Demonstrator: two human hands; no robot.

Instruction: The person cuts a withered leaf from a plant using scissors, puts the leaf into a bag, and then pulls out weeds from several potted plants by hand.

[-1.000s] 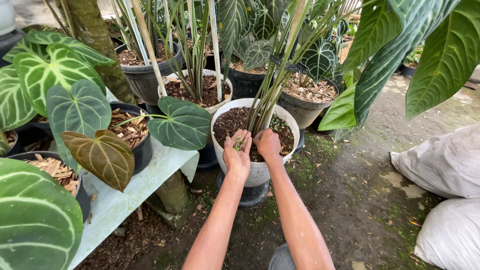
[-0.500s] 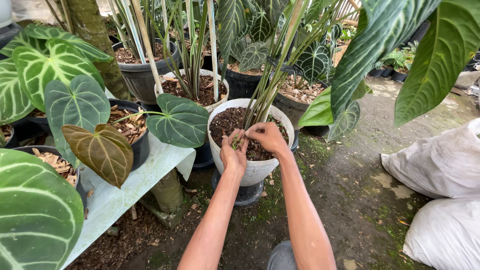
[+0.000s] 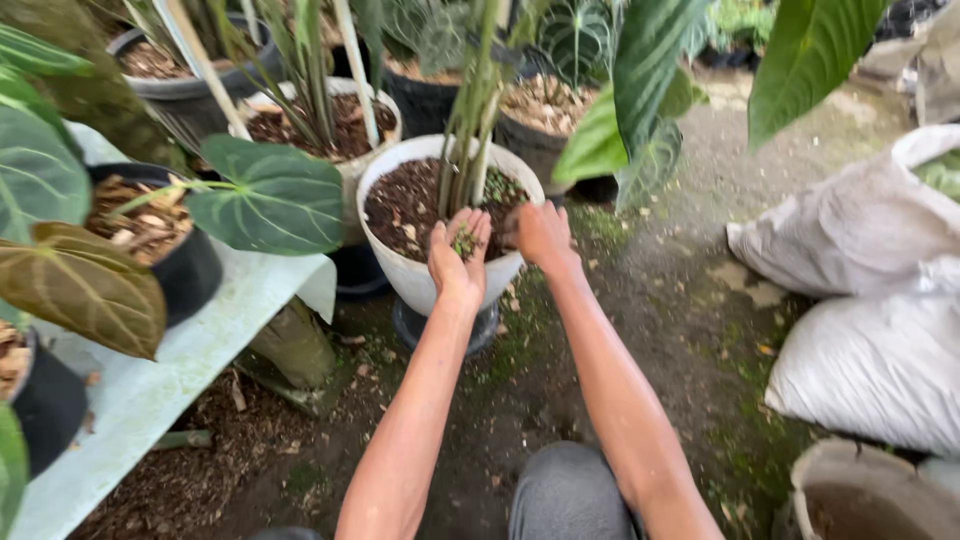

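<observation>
Both hands have shifted: the left hand now lies palm up at the round white plastic pot's near rim, fingers loosely cupped around small green bits. Earlier it lay palm down. The right hand rests on the dark soil, fingers curled.

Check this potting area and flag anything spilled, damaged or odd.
Bark and soil bits lie scattered on the ground under the pale bench. One leaf at the left is brown among green ones. The white pot stands upright.
</observation>
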